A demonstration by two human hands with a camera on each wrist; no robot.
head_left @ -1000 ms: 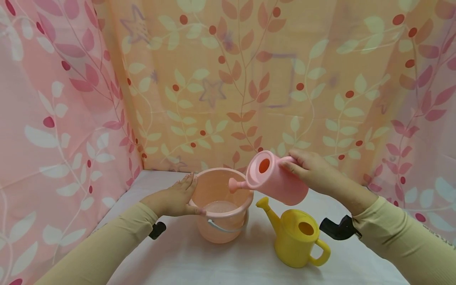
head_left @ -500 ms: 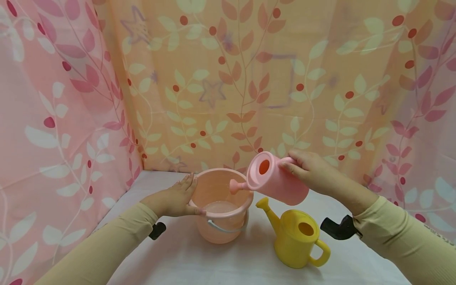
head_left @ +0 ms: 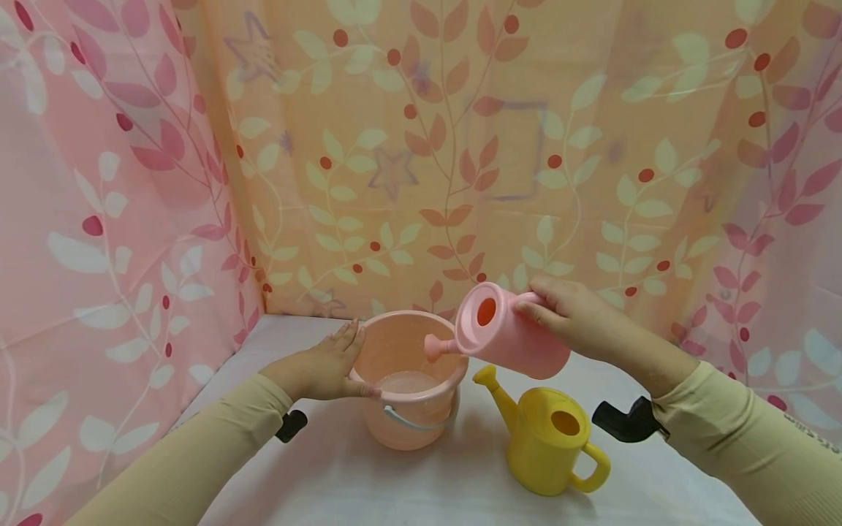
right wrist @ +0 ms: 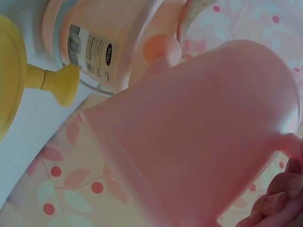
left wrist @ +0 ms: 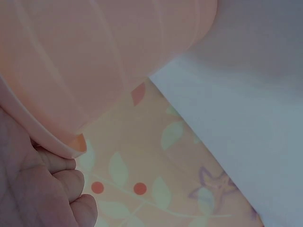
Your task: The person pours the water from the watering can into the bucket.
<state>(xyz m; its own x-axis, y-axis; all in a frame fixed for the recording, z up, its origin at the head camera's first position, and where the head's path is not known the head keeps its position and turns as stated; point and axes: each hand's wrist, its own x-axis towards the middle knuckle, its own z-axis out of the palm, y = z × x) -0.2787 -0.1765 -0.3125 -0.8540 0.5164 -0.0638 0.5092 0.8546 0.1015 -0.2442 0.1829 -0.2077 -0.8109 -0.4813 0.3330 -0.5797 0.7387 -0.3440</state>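
Note:
A pink watering can (head_left: 520, 336) hangs tilted in the air, its handle gripped by my right hand (head_left: 582, 318). Its spout head (head_left: 435, 348) points left over the mouth of a peach bucket (head_left: 404, 420). My left hand (head_left: 322, 365) rests on the bucket's left rim, fingers straight and thumb along the front edge. In the left wrist view the fingers (left wrist: 66, 184) lie beside the rim. A white bail handle (head_left: 414, 419) hangs at the bucket's front. The right wrist view shows a printed label (right wrist: 92, 52) on the bucket's side.
An upright yellow watering can (head_left: 549, 446) stands to the right of the bucket, below the pink one, with its spout toward the bucket. Everything stands on a white cloth surface (head_left: 447, 489). Leaf-patterned curtains (head_left: 460, 146) enclose the back and both sides.
Almost nothing differs. The pink watering can's top dips very slightly while its spout stays over the bucket; the left hand, the bucket and the yellow can keep their places.

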